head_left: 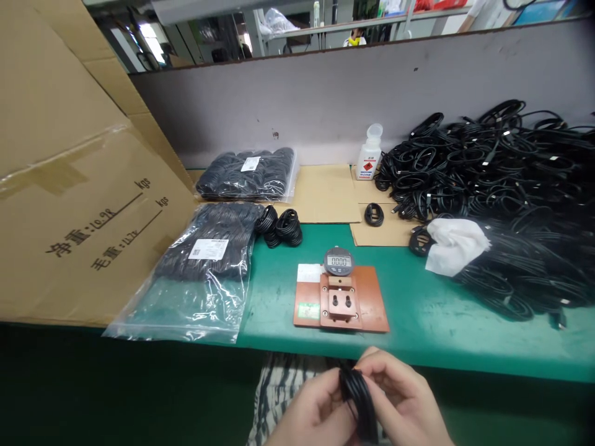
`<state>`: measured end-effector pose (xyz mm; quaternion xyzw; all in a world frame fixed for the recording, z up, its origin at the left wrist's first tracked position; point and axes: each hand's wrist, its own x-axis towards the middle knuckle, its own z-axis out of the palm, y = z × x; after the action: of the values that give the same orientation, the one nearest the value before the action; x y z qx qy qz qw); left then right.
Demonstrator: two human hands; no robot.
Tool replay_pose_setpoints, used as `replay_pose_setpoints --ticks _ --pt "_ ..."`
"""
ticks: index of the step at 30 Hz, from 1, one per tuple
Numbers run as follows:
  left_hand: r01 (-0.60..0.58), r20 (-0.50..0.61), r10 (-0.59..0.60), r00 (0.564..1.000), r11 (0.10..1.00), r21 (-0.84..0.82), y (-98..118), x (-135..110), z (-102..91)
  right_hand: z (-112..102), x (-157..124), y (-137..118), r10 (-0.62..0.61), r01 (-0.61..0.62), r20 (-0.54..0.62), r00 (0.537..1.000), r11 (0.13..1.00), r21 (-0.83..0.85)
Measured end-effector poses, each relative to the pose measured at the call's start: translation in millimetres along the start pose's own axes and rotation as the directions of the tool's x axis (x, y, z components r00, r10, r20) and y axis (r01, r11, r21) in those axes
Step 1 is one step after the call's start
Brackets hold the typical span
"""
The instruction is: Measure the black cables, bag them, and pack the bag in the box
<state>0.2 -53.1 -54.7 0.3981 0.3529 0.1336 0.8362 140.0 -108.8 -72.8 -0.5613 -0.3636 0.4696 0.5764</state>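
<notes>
Between my two hands, just in front of the table's near edge, is a coiled black cable (360,396). My left hand (316,409) has its fingers closed around the coil's left side. From the right, my right hand (402,396) pinches the coil near its top, where a small orange spot shows. Both cable ends are hard to make out. Beyond my hands, a digital dial gauge (338,261) reading 0.000 is mounted on a copper-coloured fixture plate (374,297) that lies on the green table mat (274,291).
Left stand a large cardboard box (93,204), a bag of coils (209,272), another packed bag (248,176) and loose coils (288,228). A single coil (374,214) and white bottle (369,155) sit mid-back. Right are piled cables (465,161) and a white cloth (458,244).
</notes>
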Motion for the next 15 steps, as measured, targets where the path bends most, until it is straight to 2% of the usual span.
replay_pose_setpoints --ticks 5,8,11,15 --pt "-0.041 -0.039 0.05 0.998 0.979 0.202 -6 6 -2.3 2 1 -3 0.096 -0.098 0.023 0.995 0.992 0.076" --pt "-0.091 -0.066 0.111 0.992 0.963 0.253 -12 6 -5.2 0 5 -7 0.222 -0.23 0.083 0.972 0.968 0.103" --pt "-0.169 -0.038 0.193 0.981 0.925 0.34 -15 6 -9.4 -4 9 -7 0.348 -0.361 0.128 0.929 0.926 0.106" --pt "-0.279 0.021 0.306 0.952 0.835 0.474 -17 7 -13.9 -5 11 -3 0.38 -0.41 0.185 0.906 0.897 0.165"
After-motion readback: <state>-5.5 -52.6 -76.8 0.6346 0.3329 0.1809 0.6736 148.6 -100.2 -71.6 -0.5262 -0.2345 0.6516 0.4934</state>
